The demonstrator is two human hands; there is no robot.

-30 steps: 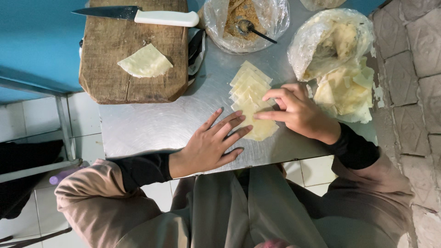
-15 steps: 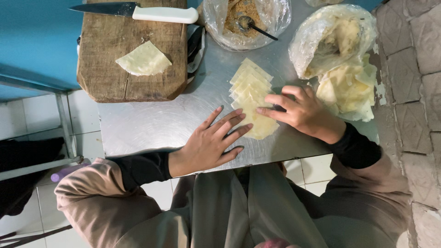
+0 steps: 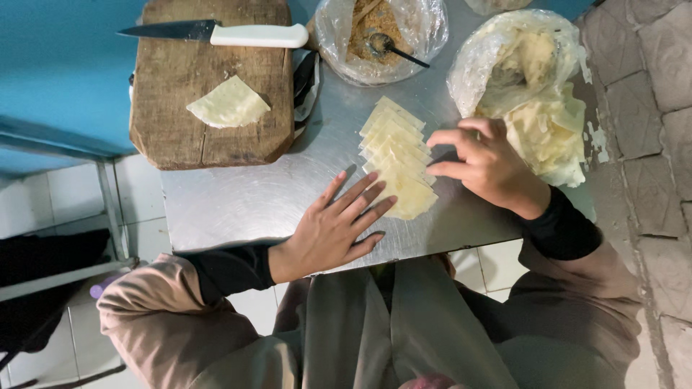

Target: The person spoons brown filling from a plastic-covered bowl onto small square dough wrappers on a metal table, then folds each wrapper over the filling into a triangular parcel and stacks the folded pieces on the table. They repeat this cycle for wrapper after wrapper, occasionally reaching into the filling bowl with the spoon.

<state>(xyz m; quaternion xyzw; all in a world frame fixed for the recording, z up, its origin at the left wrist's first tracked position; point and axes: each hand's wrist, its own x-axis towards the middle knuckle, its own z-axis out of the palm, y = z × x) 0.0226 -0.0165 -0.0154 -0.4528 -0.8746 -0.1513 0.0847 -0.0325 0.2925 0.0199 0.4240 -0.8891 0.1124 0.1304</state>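
Left hand (image 3: pixel 333 232) is laid flat, fingers spread, tips touching the near end of one pastry-sheet row (image 3: pixel 397 156) on the steel table (image 3: pixel 238 202). Right hand (image 3: pixel 489 164) is loosely curled just right of the row, gripping nothing. One knife (image 3: pixel 216 32) and one sheet (image 3: pixel 228 104) are seen on one board (image 3: pixel 173 137) far left; two bags far right.

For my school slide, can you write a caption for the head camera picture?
Left hand flat on the steel table, right hand beside a row of pale yellow overlapping dough wrappers.

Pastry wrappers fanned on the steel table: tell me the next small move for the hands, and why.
Probably peel off the nearest wrapper. The left hand lies flat with fingertips on the near end of the fanned pastry wrappers, while the right hand rests at their right edge, fingers curled, holding nothing. The row overlaps, so the nearest sheet seems easiest to free.
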